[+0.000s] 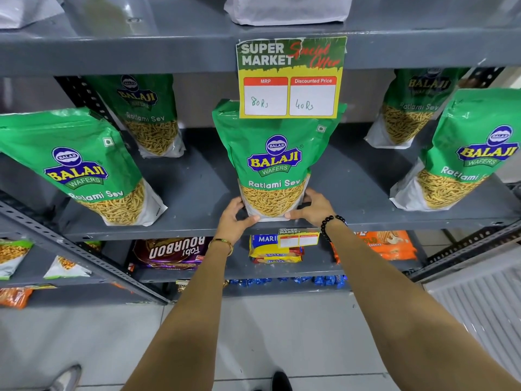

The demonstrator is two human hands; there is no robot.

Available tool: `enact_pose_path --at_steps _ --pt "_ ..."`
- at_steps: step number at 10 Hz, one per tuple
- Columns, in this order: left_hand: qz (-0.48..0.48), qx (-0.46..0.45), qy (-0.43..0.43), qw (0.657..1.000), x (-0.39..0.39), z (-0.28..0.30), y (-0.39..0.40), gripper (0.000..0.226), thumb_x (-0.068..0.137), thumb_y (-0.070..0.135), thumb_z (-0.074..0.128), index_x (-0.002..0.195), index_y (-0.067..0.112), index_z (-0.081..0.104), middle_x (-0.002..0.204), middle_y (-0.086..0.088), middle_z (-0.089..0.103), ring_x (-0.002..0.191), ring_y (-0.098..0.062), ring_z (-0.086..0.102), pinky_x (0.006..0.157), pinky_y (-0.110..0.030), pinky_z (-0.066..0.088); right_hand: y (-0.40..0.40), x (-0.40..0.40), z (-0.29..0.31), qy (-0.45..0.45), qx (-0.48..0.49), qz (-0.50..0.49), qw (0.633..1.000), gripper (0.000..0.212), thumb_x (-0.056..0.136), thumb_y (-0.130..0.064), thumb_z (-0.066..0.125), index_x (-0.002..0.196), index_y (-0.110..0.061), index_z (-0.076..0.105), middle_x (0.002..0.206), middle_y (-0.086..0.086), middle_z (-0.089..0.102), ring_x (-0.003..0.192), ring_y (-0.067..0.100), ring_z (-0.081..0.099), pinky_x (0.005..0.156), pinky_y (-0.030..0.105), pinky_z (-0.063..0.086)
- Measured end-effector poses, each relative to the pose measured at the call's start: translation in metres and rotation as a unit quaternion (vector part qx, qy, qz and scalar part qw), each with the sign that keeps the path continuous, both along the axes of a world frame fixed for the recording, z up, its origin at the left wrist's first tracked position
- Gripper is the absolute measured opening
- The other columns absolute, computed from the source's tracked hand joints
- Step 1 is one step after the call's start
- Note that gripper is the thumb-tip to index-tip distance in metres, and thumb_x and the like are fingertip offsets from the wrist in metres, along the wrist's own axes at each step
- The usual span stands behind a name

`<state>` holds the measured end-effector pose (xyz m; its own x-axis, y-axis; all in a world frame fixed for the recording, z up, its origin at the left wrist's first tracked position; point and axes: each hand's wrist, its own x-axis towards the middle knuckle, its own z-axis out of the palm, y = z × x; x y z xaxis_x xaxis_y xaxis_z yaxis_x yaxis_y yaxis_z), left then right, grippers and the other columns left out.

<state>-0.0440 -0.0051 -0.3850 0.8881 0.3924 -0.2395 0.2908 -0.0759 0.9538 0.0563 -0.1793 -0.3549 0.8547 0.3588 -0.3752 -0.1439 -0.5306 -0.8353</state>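
A green Balaji Ratlami Sev pouch [275,162] stands upright at the front middle of a grey metal shelf [197,179]. My left hand [235,218] grips its bottom left corner, thumb along the lower edge. My right hand [313,206] grips its bottom right corner, fingers wrapped behind the pouch. A gold bangle is on my left wrist and a black bead bracelet on my right. The pouch's top edge sits behind a hanging price tag [290,77].
More of the same green pouches stand at the front left [81,167], back left [146,114], back right [408,108] and front right [462,153]. The shelf below holds a Bourbon biscuit pack [172,251], Marie packs [270,249] and orange cookie packs [392,245]. Tiled floor lies underneath.
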Motion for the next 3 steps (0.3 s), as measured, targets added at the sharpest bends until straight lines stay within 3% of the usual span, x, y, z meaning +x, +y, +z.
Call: enact_pose_path --at_steps 3 --pt "0.014 0.050 0.043 0.998 -0.007 0.008 -0.008 0.085 0.073 0.005 0.073 0.143 0.011 0.024 0.150 -0.010 0.036 0.139 -0.025 0.032 0.112 -0.043 0.029 -0.005 -0.012 -0.007 -0.022 0.010 -0.001 1.000 0.079 0.061 -0.005 0.081 0.131 -0.011 0.045 0.134 0.009 0.055 0.123 0.028 0.049 0.095 0.033 0.042"
